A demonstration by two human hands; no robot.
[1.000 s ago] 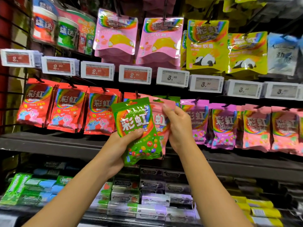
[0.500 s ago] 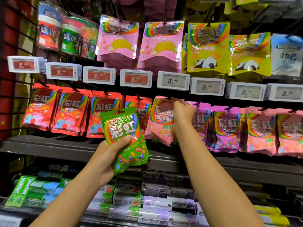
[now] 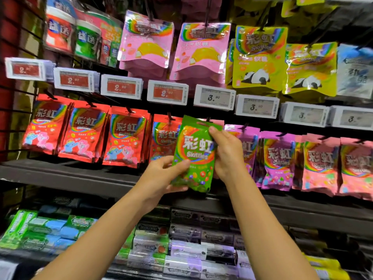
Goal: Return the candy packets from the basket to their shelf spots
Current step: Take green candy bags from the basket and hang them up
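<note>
The green candy packet [image 3: 194, 156] was up in front of the middle hanging row, held upright between both hands, long axis running top to bottom and tilted just a touch. The left hand [image 3: 164, 175] gripped it low, thumb across the front near the bottom corner and fingers curled behind. The right hand [image 3: 226, 152] pinched the upper right edge, thumb near the top, and it sat closer to the packet's hang-hole end, so by my read the right hand was the one to steer the top onto a hook.

And here was the relation that mattered: the packet's top edge lay just below the price tags [image 3: 167, 94] and right at the level of the pegs, between the red packets [image 3: 125, 136] on the left and the purple packets [image 3: 278, 158] on the right. The peg it was meant for was hidden behind the packet itself, so I couldn't tell whether the hole was lined up. The likely next move was a short push away from the body, top end first. The basket wasn't in view. Gum packs [image 3: 181, 249] filled the lower shelf [image 3: 60, 174] area beneath.
</note>
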